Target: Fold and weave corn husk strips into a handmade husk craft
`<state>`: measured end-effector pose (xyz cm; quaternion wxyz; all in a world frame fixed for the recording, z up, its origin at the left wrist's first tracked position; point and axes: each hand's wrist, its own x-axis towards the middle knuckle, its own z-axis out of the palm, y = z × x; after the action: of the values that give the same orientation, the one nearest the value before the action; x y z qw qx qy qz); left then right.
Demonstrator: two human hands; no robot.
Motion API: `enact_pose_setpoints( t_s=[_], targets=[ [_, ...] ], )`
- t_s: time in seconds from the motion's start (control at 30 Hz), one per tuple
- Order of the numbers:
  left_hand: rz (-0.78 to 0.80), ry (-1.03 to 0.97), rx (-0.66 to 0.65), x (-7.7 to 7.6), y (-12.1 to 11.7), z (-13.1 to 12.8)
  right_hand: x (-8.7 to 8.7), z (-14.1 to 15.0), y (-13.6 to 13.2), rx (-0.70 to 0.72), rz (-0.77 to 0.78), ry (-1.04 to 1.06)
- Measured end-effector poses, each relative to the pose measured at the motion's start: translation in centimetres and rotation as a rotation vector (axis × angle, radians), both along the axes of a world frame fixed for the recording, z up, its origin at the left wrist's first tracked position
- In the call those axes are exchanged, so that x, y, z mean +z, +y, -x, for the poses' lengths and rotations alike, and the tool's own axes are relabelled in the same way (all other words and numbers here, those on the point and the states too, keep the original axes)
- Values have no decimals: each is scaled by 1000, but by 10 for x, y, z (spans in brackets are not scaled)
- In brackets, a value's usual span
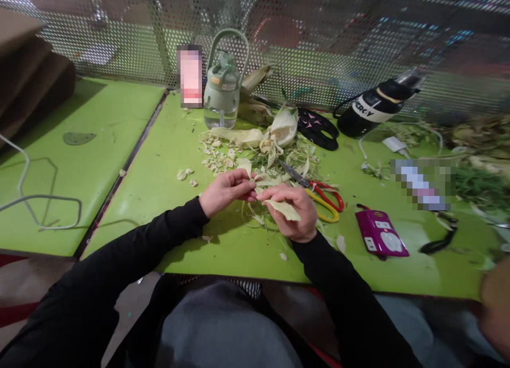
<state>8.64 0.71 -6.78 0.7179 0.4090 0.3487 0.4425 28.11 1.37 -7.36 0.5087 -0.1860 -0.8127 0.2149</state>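
Observation:
My left hand (228,190) pinches a pale corn husk strip (245,167) between thumb and fingers. Close beside it, my right hand (299,213) is closed, with a pale husk piece (285,209) lying across its fingers. The fingertips of both hands nearly meet over the green table. Just beyond them, husk scraps (221,158) and green shreds lie in a loose heap, with a husk bundle (285,126) at its back. Scissors (324,194) with red and yellow handles rest right of my right hand, blades pointing into the scraps.
A pale green water bottle (221,94) stands before the perforated screen (131,39). At the right are a tilted black bottle (372,110), a purple power strip (381,233) and a blurred phone (423,185). White cable (51,227) and brown cardboard (35,76) lie left. Another person's arm shows lower right.

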Motion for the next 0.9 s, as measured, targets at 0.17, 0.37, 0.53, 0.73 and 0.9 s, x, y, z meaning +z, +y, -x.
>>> enact_pose_setpoints(
  t_s=[0.17, 0.37, 0.53, 0.73, 0.9],
  targets=[
    [-57, 41, -34, -3, 1, 0, 4, 4, 1, -77, 14, -88],
    [-136, 48, -286, -10, -2, -1, 8, 4, 3, -348, -95, -135],
    [-113, 78, -244, -9, -4, -2, 6, 6, 2, -373, 93, -190],
    [-53, 68, -127, -3, -1, 1, 11, -1, 9, -251, 402, -310],
    [3, 126, -13, 0, 2, 1, 17, -11, 17, -350, 124, -389]
  ],
)
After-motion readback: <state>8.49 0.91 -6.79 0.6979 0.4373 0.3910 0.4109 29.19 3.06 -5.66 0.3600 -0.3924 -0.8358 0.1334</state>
